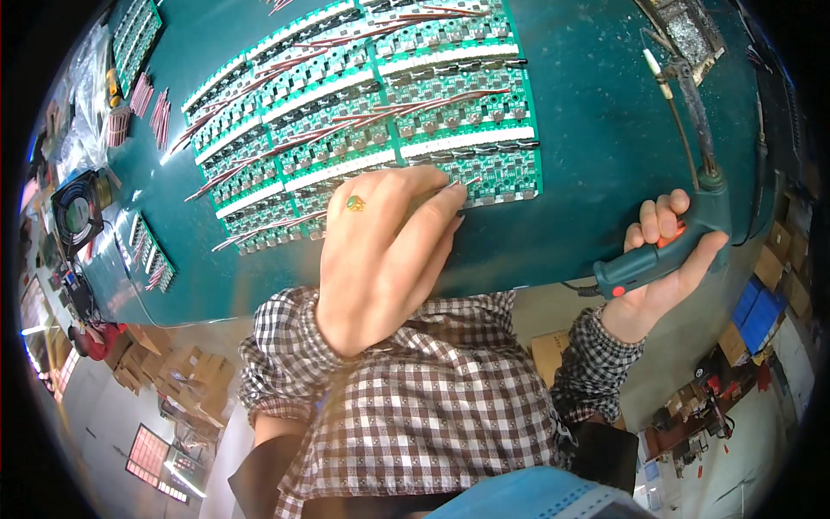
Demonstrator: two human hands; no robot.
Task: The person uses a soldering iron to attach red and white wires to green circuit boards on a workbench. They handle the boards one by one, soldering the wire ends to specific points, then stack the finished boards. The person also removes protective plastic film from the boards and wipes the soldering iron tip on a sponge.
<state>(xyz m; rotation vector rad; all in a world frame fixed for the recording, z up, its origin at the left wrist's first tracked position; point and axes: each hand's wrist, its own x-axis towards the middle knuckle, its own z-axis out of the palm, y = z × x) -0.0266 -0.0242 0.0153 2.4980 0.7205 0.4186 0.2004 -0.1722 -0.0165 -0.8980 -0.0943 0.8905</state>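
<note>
My left hand (380, 251), with a ring on one finger, is over the near edge of the green circuit boards (462, 112). Its fingertips are pinched at the bottom row, where the end of a thin wire (473, 182) shows beside them; the palm side is hidden. In my right hand (666, 259) is a dark green soldering gun (640, 268) with an orange trigger, held off the boards to the right. Its long metal barrel (696, 121) points away from me, its far end by a metal tray (687, 35) holding silvery scraps. Red-brown and white wires (346, 117) lie across the board rows.
A green table mat (596, 112) lies under everything. On the left are a small black fan (78, 210), wire bundles (141, 97), a smaller board piece (151, 251) and another board panel (137, 43). Clear plastic bags (85, 121) lie at the far left. Cardboard boxes (186, 381) stand below.
</note>
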